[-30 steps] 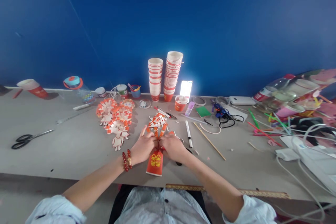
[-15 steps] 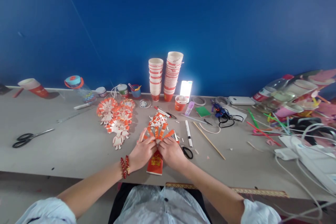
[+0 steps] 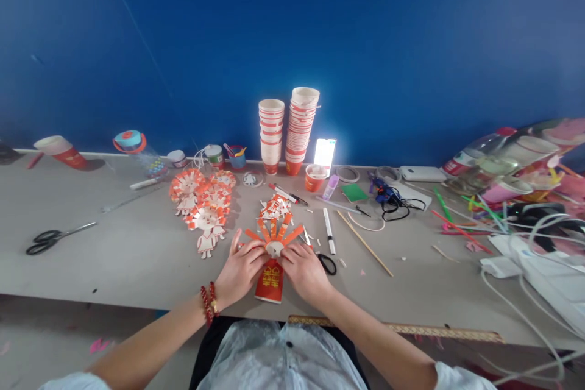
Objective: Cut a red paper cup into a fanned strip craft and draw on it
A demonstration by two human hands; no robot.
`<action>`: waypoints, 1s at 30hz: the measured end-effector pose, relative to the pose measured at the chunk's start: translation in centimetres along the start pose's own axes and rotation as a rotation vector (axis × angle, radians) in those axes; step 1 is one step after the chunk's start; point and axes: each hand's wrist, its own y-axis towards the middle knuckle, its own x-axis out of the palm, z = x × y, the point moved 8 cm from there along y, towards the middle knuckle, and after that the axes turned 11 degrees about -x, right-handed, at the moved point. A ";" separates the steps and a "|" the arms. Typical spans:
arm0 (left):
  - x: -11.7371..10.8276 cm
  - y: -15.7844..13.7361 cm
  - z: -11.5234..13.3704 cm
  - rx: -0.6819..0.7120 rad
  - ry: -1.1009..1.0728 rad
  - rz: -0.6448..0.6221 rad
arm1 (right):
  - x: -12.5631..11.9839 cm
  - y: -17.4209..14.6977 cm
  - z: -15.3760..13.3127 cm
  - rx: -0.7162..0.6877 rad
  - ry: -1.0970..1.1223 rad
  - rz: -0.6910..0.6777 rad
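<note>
Between my hands is a cut paper cup (image 3: 275, 249) with its round white base uppermost. Orange-red strips fan out from its far side, and a broad red panel with yellow characters points toward me. My left hand (image 3: 240, 272) pinches the left edge near the base, its index finger raised. On the opposite edge, my right hand (image 3: 305, 269) holds the cup with bent fingers. Black-handled scissors (image 3: 327, 264) lie just beside my right hand, their blades partly hidden. Beyond the strips is a small pile of orange and white paper cutouts (image 3: 276, 206).
Lion-like paper figures (image 3: 205, 219) lie to the left, with another pair of scissors (image 3: 59, 236) farther out. Two tall cup stacks (image 3: 271, 134) stand by the blue wall beside a lit phone (image 3: 324, 155). A white marker (image 3: 328, 231), a wooden stick (image 3: 365, 244) and cables (image 3: 525, 317) lie right.
My hands have spread slightly apart, uncovering the cup's round white base. The strips on the left show more now, and my left wrist has shifted a little left.
</note>
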 end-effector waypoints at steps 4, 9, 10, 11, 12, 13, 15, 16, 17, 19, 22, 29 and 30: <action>-0.2 0.2 -0.3 -0.017 -0.036 0.000 | -0.2 -0.5 0.9 0.044 0.155 0.078; -0.4 0.8 -0.3 -0.013 -0.039 -0.037 | 0.0 -0.3 1.8 0.061 0.231 0.047; -0.5 1.0 -0.2 -0.012 -0.035 -0.040 | 0.1 -0.1 1.9 0.059 0.220 0.029; -0.5 1.3 -0.1 -0.011 -0.029 -0.041 | 0.0 0.1 2.0 0.052 0.211 0.013; -0.6 1.5 0.0 -0.010 -0.018 -0.042 | -0.1 0.4 2.0 0.042 0.202 -0.002; -0.6 1.8 0.2 -0.004 -0.001 -0.045 | -0.2 0.7 2.1 0.028 0.195 -0.016; -0.5 2.4 0.5 0.027 0.056 -0.062 | -0.4 1.4 2.1 -0.012 0.174 -0.057; -0.4 2.6 0.6 0.051 0.088 -0.075 | -0.5 1.8 2.1 -0.035 0.161 -0.081; -0.3 2.8 0.8 0.077 0.117 -0.089 | -0.6 2.1 2.0 -0.057 0.147 -0.105; -0.1 3.3 1.0 0.126 0.161 -0.112 | -0.7 2.7 2.0 -0.094 0.113 -0.149; 0.0 3.7 1.2 0.169 0.190 -0.134 | -0.7 3.2 1.7 -0.124 0.059 -0.196; -0.1 3.7 2.1 0.186 0.211 -0.118 | 0.6 3.1 0.4 -0.173 -0.022 -0.212; 0.0 3.5 2.1 0.191 0.210 -0.113 | 0.8 3.0 0.3 -0.182 -0.025 -0.207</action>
